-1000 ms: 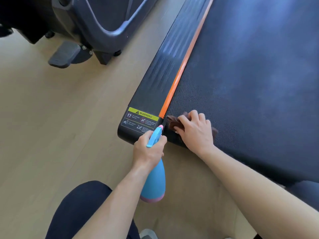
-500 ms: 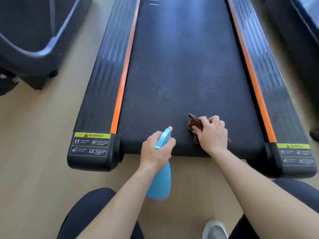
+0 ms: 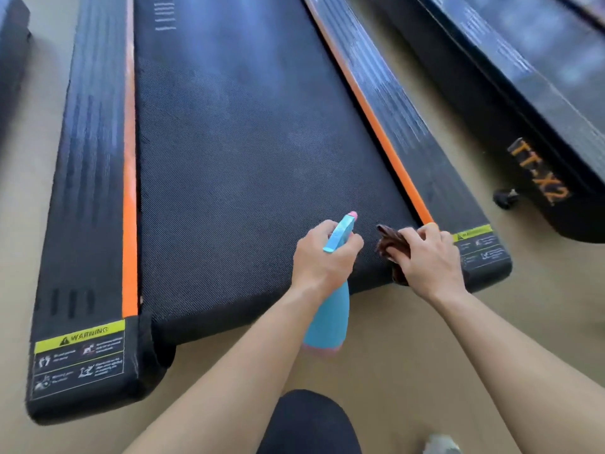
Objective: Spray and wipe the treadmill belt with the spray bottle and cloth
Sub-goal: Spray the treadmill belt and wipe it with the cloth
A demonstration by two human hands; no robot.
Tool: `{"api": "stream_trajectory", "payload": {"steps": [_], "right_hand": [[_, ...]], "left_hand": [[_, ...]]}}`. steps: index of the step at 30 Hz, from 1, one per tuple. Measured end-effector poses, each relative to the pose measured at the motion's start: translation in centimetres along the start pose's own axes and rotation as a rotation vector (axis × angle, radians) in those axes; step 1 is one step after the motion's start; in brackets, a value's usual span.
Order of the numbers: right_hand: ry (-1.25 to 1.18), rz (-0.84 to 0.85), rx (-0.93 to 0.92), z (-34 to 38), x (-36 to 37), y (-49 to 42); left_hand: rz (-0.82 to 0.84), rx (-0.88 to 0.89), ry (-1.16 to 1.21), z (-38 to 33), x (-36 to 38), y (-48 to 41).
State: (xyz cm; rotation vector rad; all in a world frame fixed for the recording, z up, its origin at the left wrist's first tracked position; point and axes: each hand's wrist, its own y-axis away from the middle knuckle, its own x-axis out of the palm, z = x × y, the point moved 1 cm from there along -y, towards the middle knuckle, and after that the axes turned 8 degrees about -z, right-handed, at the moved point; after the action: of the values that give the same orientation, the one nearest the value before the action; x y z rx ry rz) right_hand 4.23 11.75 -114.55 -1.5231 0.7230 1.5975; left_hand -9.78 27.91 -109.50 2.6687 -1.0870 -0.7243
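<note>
The black treadmill belt (image 3: 242, 152) runs away from me between two side rails with orange stripes. My left hand (image 3: 322, 257) grips a light blue spray bottle (image 3: 327, 319) with a pink nozzle tip, held over the belt's near edge with the nozzle facing up the belt. My right hand (image 3: 429, 260) presses a crumpled brown cloth (image 3: 393, 245) onto the belt's near right corner, beside the right orange stripe. Most of the cloth is hidden under my fingers.
The left side rail (image 3: 88, 178) and the right side rail (image 3: 409, 126) carry yellow warning labels at their near ends. A second black machine (image 3: 510, 103) lettered in orange lies to the right on the beige floor (image 3: 393, 355). My knee (image 3: 307, 421) shows below.
My right hand has slid the cloth along the belt's near edge from the left corner to the right corner. My left hand followed with the bottle, and my view shifted right.
</note>
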Motion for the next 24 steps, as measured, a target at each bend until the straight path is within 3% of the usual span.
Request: {"api": "stream_trajectory", "payload": {"steps": [12,17,20,24], "right_hand": [[-0.095,-0.127,-0.134,-0.3,5.4,-0.2],[-0.123,-0.125,-0.126,-0.1,5.4,-0.4],[-0.232,-0.093,-0.144,-0.7,4.6,0.8],[-0.487,-0.176,-0.085,-3.2,4.6,7.0]], "left_hand": [[-0.129,-0.05,-0.004,4.3,3.2,2.2],[-0.105,0.006,-0.127,5.5,4.0,5.5],[-0.143,-0.027,-0.115,6.7,5.0,7.8],[-0.212,-0.108,-0.025,9.4,7.3,10.4]]}}
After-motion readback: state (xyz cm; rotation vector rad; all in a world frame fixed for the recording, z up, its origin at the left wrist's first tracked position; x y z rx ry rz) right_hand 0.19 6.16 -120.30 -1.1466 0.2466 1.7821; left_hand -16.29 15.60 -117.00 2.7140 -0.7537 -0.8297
